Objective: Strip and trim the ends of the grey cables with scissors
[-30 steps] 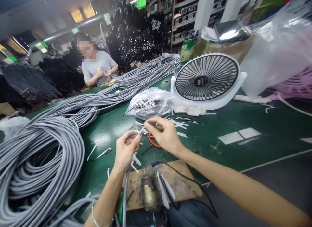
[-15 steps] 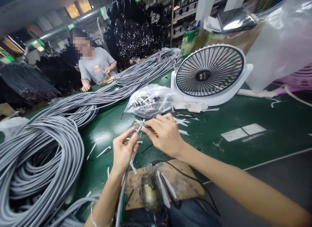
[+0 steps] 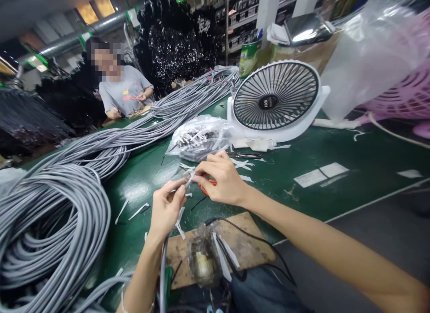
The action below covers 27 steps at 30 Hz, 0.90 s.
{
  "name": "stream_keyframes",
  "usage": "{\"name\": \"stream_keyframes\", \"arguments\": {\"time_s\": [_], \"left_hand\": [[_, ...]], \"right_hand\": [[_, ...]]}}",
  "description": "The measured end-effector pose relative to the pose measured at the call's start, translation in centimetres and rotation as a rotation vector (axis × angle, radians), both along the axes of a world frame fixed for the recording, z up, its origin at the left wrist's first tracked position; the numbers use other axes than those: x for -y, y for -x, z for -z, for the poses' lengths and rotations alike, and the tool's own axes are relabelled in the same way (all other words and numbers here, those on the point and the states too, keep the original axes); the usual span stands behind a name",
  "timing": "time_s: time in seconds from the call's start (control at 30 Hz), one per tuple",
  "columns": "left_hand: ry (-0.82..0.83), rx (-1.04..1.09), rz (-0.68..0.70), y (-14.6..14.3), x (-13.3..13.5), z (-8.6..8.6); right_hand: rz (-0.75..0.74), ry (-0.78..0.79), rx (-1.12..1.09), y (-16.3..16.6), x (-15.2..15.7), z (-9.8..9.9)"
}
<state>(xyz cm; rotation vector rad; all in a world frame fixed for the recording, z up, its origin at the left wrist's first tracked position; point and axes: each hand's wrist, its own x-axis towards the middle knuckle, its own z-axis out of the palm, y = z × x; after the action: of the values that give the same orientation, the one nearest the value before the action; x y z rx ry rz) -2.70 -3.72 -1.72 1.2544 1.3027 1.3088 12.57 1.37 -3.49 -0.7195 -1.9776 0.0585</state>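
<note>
My left hand (image 3: 167,207) pinches the end of a grey cable (image 3: 163,277) that runs down past my wrist. My right hand (image 3: 220,178) is closed in a pinch on a small white strip (image 3: 191,177) right at the cable's tip, between the two hands. Both hands hover over the green table (image 3: 336,147). An orange-handled tool (image 3: 205,187) lies on the table under my right hand, mostly hidden. More white strips (image 3: 180,225) hang below my left hand.
Big coils of grey cable (image 3: 57,214) fill the left side. A clear bag of small parts (image 3: 201,136) and a white desk fan (image 3: 276,100) stand behind my hands. A wooden board with a taped block (image 3: 204,254) is at the near edge. A person in grey (image 3: 122,95) sits across.
Both hands stay together on the cable end, drifting slightly left and up in the picture as the view shifts. The person across has moved their hands.
</note>
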Motion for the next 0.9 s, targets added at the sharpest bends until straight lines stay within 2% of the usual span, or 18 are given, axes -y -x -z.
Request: {"name": "stream_keyframes", "arguments": {"time_s": [0.1, 0.2, 0.4, 0.5, 0.57, 0.63, 0.7, 0.77, 0.83, 0.9], "left_hand": [[0.073, -0.011, 0.03, 0.3, -0.1, -0.1], [0.174, 0.008, 0.049, 0.7, -0.3, 0.0], [0.171, 0.057, 0.01, 0.4, -0.4, 0.4], [0.124, 0.031, -0.042, 0.0, -0.4, 0.7], [0.102, 0.0, -0.098, -0.1, -0.5, 0.9], [0.096, -0.01, -0.14, -0.1, -0.6, 1.0], [0.099, 0.001, -0.148, -0.2, -0.6, 1.0], [0.079, -0.003, -0.145, -0.3, -0.5, 1.1], [0.041, -0.032, -0.133, -0.4, -0.4, 1.2], [-0.002, -0.065, -0.116, -0.5, -0.2, 1.3]], "right_hand": [[-0.066, 0.035, 0.007, -0.1, -0.2, 0.1], [-0.155, 0.167, -0.054, -0.2, -0.2, 0.1], [-0.398, 0.648, -0.397, 0.3, 0.0, -0.2], [-0.482, 0.815, -0.633, 0.5, -0.1, -0.4], [-0.459, 0.828, -0.769, 0.3, -0.4, -0.7], [-0.33, 0.766, -0.817, 0.1, -0.5, -0.9], [-0.159, 0.687, -0.679, 0.1, -0.5, -0.9], [-0.049, 0.63, -0.418, 0.4, -0.1, -0.6], [-0.029, 0.593, -0.227, 1.0, 0.4, -0.1], [-0.025, 0.558, -0.18, 1.4, 0.7, 0.3]]}}
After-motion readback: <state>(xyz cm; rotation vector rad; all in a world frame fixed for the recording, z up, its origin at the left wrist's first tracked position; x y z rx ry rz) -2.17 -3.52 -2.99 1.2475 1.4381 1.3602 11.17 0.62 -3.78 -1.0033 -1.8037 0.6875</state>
